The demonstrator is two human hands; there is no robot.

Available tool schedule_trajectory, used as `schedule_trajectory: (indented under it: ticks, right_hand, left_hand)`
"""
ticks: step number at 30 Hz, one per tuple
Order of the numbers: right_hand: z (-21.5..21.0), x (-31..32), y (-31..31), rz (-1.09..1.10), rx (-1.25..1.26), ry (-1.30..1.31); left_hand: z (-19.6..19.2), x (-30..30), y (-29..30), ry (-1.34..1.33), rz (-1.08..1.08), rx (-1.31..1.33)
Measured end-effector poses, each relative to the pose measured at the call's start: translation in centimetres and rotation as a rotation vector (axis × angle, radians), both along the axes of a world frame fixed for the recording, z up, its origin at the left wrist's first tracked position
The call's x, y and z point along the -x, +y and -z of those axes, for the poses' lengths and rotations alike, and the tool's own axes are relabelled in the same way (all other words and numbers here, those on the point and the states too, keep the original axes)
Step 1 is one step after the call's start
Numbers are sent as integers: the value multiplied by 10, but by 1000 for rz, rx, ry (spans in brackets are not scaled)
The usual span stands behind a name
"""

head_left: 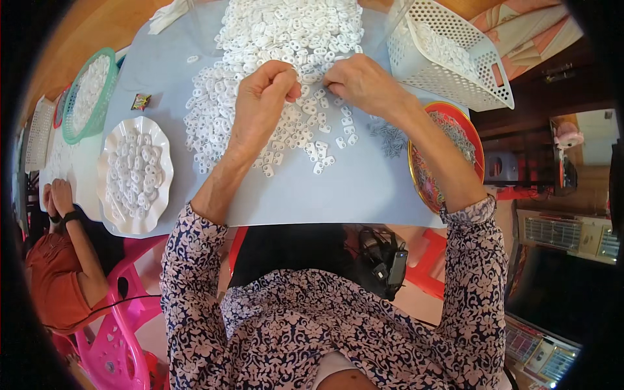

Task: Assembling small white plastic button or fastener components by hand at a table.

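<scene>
A broad heap of small white plastic pieces with holes (289, 32) covers the middle of the pale blue table (338, 201). Over its near part, my left hand (263, 91) is closed with its fingers curled in. Whatever it holds, if anything, is hidden. A short way to its right, my right hand (367, 81) has thumb and fingers pressed together at the heap's right edge. I cannot make out what is between them. Loose white pieces (318, 153) lie scattered below the hands. Small grey metal-looking pins (389, 138) lie in a little pile near my right wrist.
At right stand a white perforated basket (455, 78) of white pieces and a red, gold-rimmed tray (478, 127) of grey pins, partly under my right forearm. At left are a scalloped white dish (164, 162), a green basket (71, 133) and another person's hands (60, 196).
</scene>
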State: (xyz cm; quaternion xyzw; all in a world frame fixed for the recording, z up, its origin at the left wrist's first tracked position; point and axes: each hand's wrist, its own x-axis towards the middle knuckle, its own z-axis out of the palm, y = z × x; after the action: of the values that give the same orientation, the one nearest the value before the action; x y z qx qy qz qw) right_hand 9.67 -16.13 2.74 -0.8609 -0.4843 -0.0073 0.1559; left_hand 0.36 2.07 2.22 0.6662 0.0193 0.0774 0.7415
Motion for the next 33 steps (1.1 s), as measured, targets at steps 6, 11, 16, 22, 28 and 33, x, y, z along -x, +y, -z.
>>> schedule_trajectory:
  ticks: [6,11,16,22,28,33]
  right_hand:
    - [3,2,-4,37,-75,3]
    - [6,0,-4,12,-188,42]
    - [1,4,2,-17,-75,-64]
    - [-8,10,10,107,153,-72]
    - [-16,19,3,218,-222,250]
    - [-5,35,6,323,-589,669]
  left_hand:
    - [1,2,-4,20,16,13]
    - [-1,4,-12,20,48,-7]
    - [-1,5,-10,-19,70,47]
    - [2,3,-6,-31,37,89]
    - [1,2,-3,-12,32,72]
    - [1,3,-4,14,43,64]
